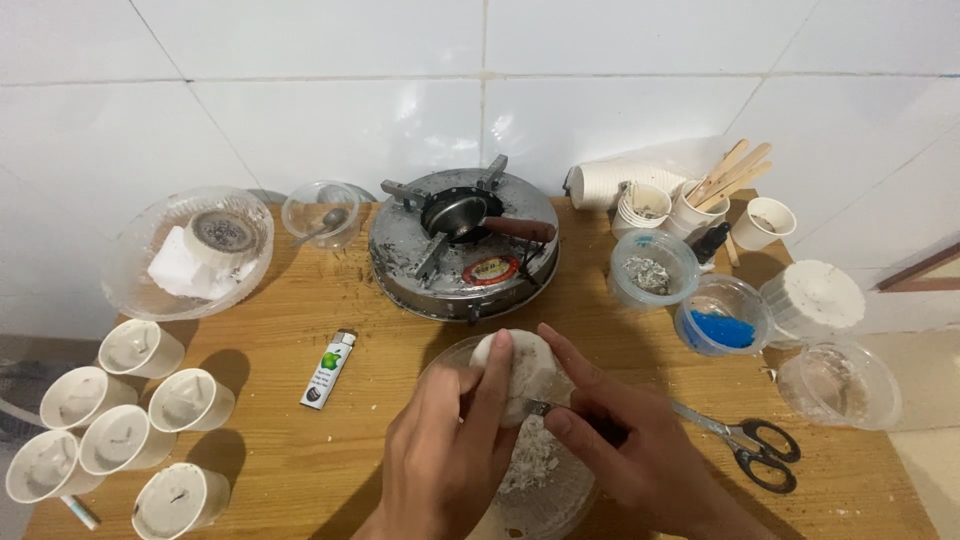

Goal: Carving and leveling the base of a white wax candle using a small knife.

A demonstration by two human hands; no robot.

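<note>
My left hand (450,440) grips a round white wax block (525,365) from the left, fingers wrapped over its top. My right hand (620,440) holds a small knife (540,408) with its blade against the block's lower side. Both hands are over a clear plastic bowl (560,495) that holds white wax shavings (530,460).
A round metal stove (465,250) with a small ladle stands behind. Several wax-filled paper cups (120,420) sit at the left, with a lighter (328,368) beside them. Scissors (750,445), clear tubs of blue (722,318) and grey bits, cups and wooden sticks (730,175) are at the right.
</note>
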